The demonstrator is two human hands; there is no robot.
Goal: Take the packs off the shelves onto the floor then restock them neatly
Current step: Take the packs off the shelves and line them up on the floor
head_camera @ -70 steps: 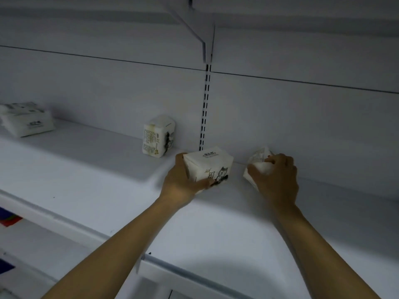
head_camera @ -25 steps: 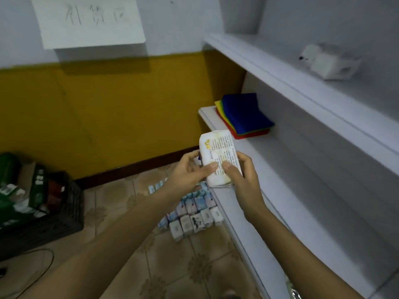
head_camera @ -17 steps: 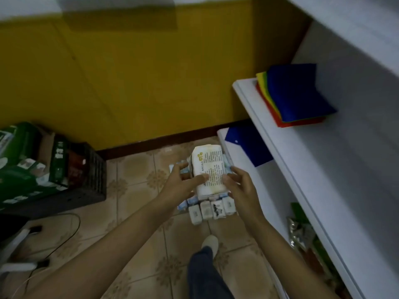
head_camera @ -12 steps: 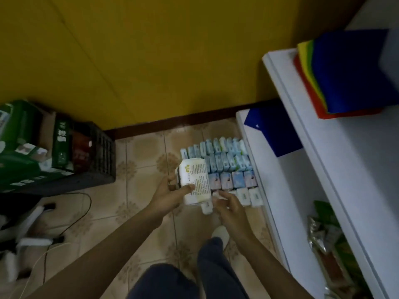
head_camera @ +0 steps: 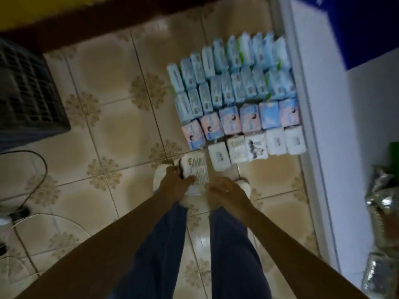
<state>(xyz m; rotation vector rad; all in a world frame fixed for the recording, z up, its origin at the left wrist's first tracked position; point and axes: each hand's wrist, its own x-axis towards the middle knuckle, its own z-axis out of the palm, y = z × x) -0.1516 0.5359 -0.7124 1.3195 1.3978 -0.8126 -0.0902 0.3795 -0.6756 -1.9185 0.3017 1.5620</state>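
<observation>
Lowered white pack point(head_camera: 195, 171) in left hand point(head_camera: 172, 184), floor rows point(head_camera: 237, 93) ahead, black crate point(head_camera: 28, 93) left

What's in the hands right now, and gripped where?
The left hand grips a white pack by its near end, with the thumb across the printed face. The right hand is beside it, fingers relaxed, holding nothing.
</observation>
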